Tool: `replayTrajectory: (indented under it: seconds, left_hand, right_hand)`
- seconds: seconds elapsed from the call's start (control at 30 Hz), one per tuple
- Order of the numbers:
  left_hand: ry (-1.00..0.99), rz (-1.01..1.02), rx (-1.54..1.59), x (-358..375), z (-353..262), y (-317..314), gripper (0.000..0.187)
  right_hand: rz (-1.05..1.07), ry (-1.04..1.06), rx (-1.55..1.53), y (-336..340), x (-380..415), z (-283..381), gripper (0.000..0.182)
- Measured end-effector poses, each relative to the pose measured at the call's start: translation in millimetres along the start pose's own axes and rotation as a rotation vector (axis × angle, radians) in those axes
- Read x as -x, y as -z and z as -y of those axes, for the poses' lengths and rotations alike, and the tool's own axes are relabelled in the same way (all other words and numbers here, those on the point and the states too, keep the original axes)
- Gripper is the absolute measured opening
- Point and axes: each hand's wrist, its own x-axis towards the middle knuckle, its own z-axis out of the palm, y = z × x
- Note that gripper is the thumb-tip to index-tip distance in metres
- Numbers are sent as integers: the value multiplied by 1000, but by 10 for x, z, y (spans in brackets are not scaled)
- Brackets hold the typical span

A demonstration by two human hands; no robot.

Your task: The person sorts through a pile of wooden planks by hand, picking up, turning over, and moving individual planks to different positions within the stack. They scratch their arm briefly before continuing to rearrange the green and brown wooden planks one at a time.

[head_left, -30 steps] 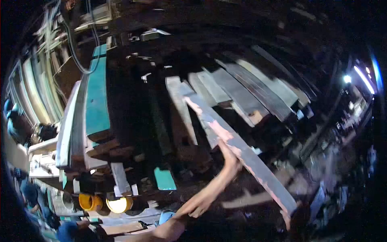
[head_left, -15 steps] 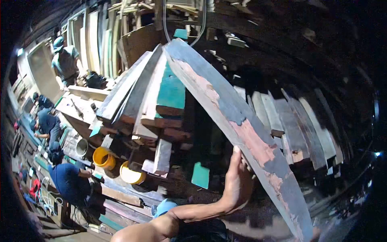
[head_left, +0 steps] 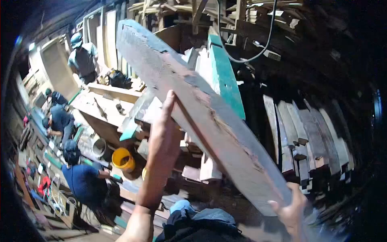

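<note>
A long, thick wooden beam (head_left: 209, 121), greyish with pinkish worn patches, slants across the middle of the head view from upper left to lower right. My left hand (head_left: 165, 125) holds its lower left edge, one digit up along the side; its other fingers are mostly hidden. Around the beam's near end my right hand (head_left: 292, 207) is closed, thumb on the face towards me. Behind the raised beam lies a stack of boards, with a green-painted beam (head_left: 225, 78) on top.
Stacked planks (head_left: 318, 137) stand at the right. A yellow bucket (head_left: 123, 159) is on the left, near a person in a dark blue shirt (head_left: 84, 181). Another person (head_left: 82, 60) stands behind a workbench (head_left: 100, 107). A cable (head_left: 250, 60) hangs at the top.
The beam has swung to the left and turned, showing a different face. My left hand has shifted left and up along it. My right hand has come into clear view at its near end.
</note>
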Motion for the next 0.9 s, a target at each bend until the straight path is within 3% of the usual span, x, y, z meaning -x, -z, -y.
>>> replayTrajectory:
  seconds: [0.1,0.17,0.23,0.27,0.3,0.37,0.4,0.43,0.47,0.57,0.6,0.7,0.77,0.8,0.83,0.9]
  left_hand:
    - [-29,-148,-346,-583,-397,512,58]
    - [-321,-41,-396,-1007,-437,855,58]
    - [-61,-131,-389,-1503,-619,1279,53]
    - [103,-89,-325,-2000,-549,1802,47]
    - [44,-171,-325,-1927,-602,1586,38]
    - [199,-163,-413,-2185,-550,1866,32]
    - [72,-145,-341,-2611,-311,2255,23]
    - [136,-142,-236,-2537,-339,2147,22]
    - [179,-106,-321,-2674,-301,2346,23]
    - [353,-97,-498,-2826,-329,2466,30]
    - [355,-40,-508,-2987,-285,2513,34]
    - [328,17,-574,-3342,-246,2212,44]
    - [2,429,-1031,-3402,-349,2197,54]
    - [65,402,-1188,-3353,-360,2241,59]
    - [117,370,-1336,-3389,-342,2366,64]
    - [72,503,-1283,-3426,-142,2708,63]
  right_hand:
    - [116,-52,-179,-470,-275,788,75]
    - [236,-179,-402,-832,-422,1204,75]
    - [289,-253,-588,-1158,-577,1560,77]
    - [217,-247,-722,-1595,-567,1614,78]
    - [208,-306,-642,-1863,-585,1720,76]
    - [263,-329,-623,-2391,-567,1879,69]
    - [238,-272,-601,-2731,-445,1878,69]
    - [213,-215,-577,-2971,-341,1911,70]
    - [318,-429,-655,-2665,-534,2142,75]
    - [351,-490,-685,-2912,-518,2320,80]
    - [551,-623,-707,-2746,-735,2437,78]
    - [455,-634,-943,-3187,-896,2748,77]
    - [172,-509,-878,-3225,-988,2965,72]
    - [250,-293,-359,-3055,-977,2957,80]
    - [87,-161,-330,-3072,-860,2953,78]
    - [64,58,-251,-3017,-800,2967,76]
